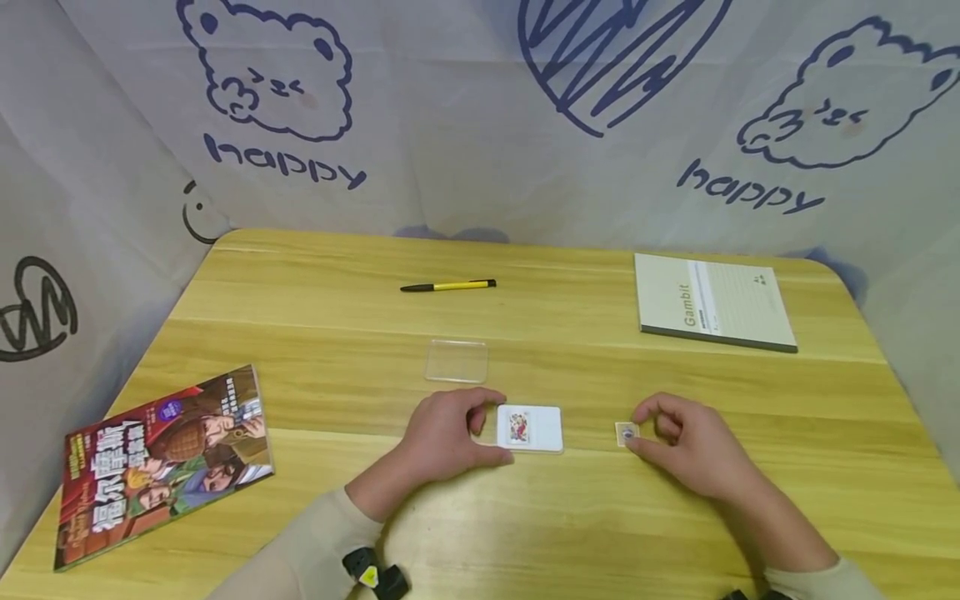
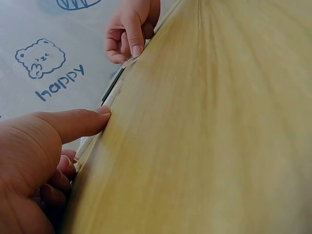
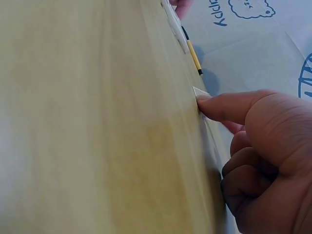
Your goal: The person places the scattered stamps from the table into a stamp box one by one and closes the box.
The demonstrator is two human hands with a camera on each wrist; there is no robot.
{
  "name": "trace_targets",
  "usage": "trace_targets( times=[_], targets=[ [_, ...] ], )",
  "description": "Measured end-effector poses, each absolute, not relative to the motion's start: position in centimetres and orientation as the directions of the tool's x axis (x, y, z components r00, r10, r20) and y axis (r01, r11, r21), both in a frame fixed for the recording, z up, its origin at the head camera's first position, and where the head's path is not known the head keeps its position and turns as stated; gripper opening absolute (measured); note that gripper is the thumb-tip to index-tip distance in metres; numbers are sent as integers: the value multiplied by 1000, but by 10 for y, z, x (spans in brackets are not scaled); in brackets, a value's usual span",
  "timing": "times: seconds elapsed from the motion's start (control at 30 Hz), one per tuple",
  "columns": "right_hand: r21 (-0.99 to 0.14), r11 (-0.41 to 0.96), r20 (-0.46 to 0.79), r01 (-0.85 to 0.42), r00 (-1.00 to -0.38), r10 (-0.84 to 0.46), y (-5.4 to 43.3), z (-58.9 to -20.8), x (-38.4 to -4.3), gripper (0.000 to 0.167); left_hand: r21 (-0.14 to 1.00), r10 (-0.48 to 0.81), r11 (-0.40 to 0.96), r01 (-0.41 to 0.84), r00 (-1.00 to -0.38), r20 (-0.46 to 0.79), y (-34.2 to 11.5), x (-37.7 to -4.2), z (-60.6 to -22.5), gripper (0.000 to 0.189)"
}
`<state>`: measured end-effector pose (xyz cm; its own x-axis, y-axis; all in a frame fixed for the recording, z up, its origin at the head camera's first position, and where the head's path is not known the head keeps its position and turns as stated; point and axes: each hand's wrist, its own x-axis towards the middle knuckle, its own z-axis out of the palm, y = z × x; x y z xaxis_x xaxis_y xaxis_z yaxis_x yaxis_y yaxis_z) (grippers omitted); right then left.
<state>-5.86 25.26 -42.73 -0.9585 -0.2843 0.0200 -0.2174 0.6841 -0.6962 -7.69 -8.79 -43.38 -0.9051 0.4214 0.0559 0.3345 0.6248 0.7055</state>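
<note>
A flat white rectangular case or card (image 1: 547, 429) lies on the wooden table, with a small stamp-like picture (image 1: 518, 426) in red and other colours on its left half. My left hand (image 1: 450, 433) holds its left end between thumb and forefinger. To the right, apart from the case, my right hand (image 1: 693, 446) pinches a small stamp-like square (image 1: 621, 434) with a pale border and a bluish mark, low over or on the table. In the right wrist view only a white corner of that square (image 3: 200, 91) shows past the thumb. Behind the left hand lies a clear plastic cover (image 1: 456, 361).
A yellow and black pen (image 1: 450, 285) lies toward the table's back edge. A Gambit notebook (image 1: 712, 304) is at the back right, and an illustrated book (image 1: 168, 467) at the left. Cloth with drawn bears (image 1: 270, 75) hangs behind the table (image 1: 570, 533).
</note>
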Motion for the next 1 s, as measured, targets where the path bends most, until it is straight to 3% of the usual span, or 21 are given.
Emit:
trace_targets(
  times=[0.27, 0.47, 1.0],
  targets=[
    [-725, 631, 131, -277, -954, -269, 253, -432, -56, 24, 715, 424, 610, 342, -903, 70, -88, -76, -434, 61],
    [-773, 589, 99, -235, -962, -253, 255, -434, -55, 21, 717, 424, 608, 340, -903, 69, -88, -76, -434, 61],
    [-818, 545, 44, -186, -964, -263, 254, -431, -54, 32, 712, 425, 613, 343, -903, 68, -88, -77, -435, 61]
  ],
)
